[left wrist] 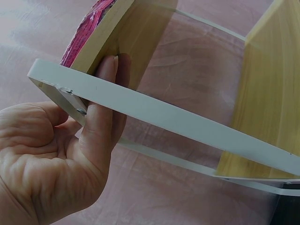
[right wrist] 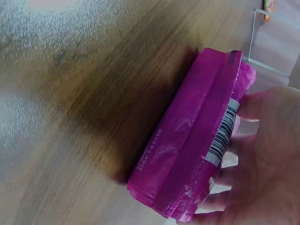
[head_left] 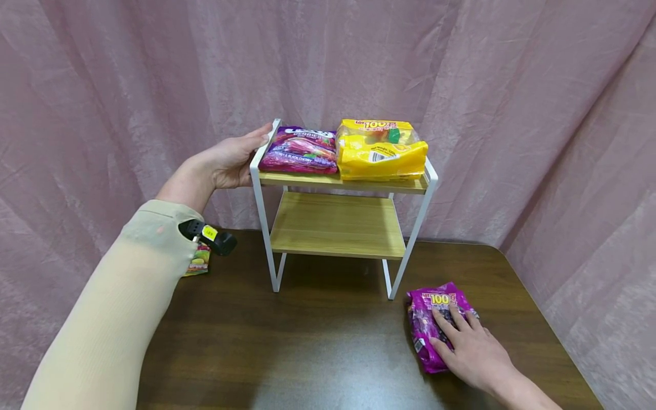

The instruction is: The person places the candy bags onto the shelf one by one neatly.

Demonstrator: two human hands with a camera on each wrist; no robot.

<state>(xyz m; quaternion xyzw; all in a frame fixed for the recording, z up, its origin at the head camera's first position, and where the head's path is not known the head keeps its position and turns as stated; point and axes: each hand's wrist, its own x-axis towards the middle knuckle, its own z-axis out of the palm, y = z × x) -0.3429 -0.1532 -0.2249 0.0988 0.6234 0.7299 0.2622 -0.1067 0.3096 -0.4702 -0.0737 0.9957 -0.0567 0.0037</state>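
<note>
Two-tier rack [head_left: 338,225], on worktop [head_left: 220,353]: left hand [head_left: 233,162] grips its upper end, 10 o'clock, presumably for steadiness. Upper shelf [head_left: 307,179]: berry bag [head_left: 302,151], yellow bag [head_left: 376,165], side by side, probably for fit. Purple bag [head_left: 424,323], worktop, rack's 4 o'clock: right hand [head_left: 476,350], fingers spread, rests on it, perhaps to prevent shifting.

Shelf [head_left: 333,181], 2 boards: passage from the front between upper board [head_left: 297,179] and lower board [head_left: 338,225], a white front leg [head_left: 264,230] bounding it at each side; 2nd opening beneath the lower board
Upper board, top: taken up by purple bag [head_left: 302,152] and yellow bag [head_left: 381,151], side by side, scarcely any gap between
Shelf, left side: obstructed by left hand [head_left: 233,159]
Behind: curtain [head_left: 307,57]
Table [head_left: 266,353], before shelf: broad free stretch at centre; right, magenta bag [head_left: 427,327] with right hand [head_left: 471,350] over it
</note>
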